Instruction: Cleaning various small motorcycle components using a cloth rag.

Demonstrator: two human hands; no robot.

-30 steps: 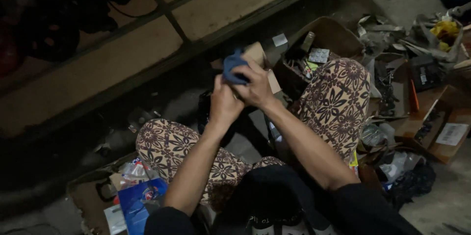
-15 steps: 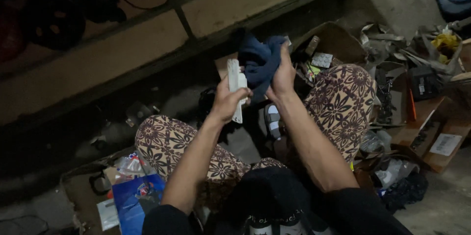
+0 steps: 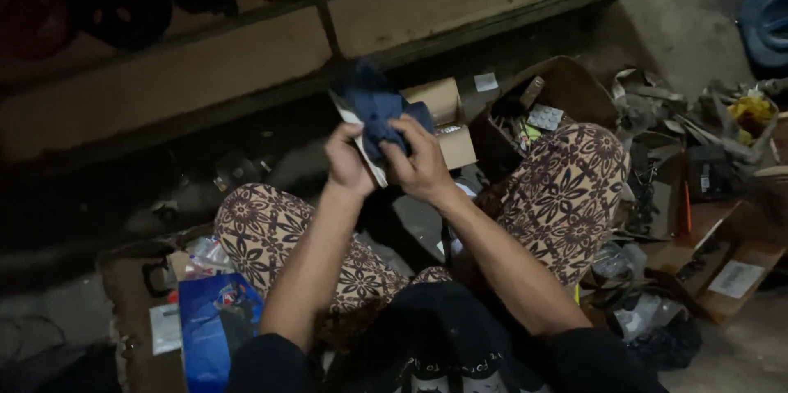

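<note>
A: Where is the dark blue cloth [image 3: 379, 114] right now?

B: Up in front of the person, held over the gap between the knees in patterned trousers [image 3: 566, 196]. Seen from the head camera it sits at about twelve o'clock from both hands. The right hand [image 3: 420, 165] has its fingers closed over the cloth's lower edge, bunching it. The left hand [image 3: 346, 162] is clamped on a flat pale card-like piece [image 3: 361, 147], which lies against the cloth at its seven o'clock side.

A: How would you expect the cloth to handle?

B: Soft and light, I would judge. It folds and crumples under the fingers, so it has no stiffness of its own and will droop wherever it is not pinched. The best hold looks like a gathered fold or an edge. The pale piece seems thin and stiffer; I cannot tell what it is made of. Its edges look the safest place to hold it.

A: And around them?

B: An open cardboard box [image 3: 447, 118] just beyond the hands at about two o'clock, cluttered boxes of small parts [image 3: 714, 196] on the floor at three o'clock, and a blue packet [image 3: 209, 319] at eight o'clock beside the left knee.
</note>
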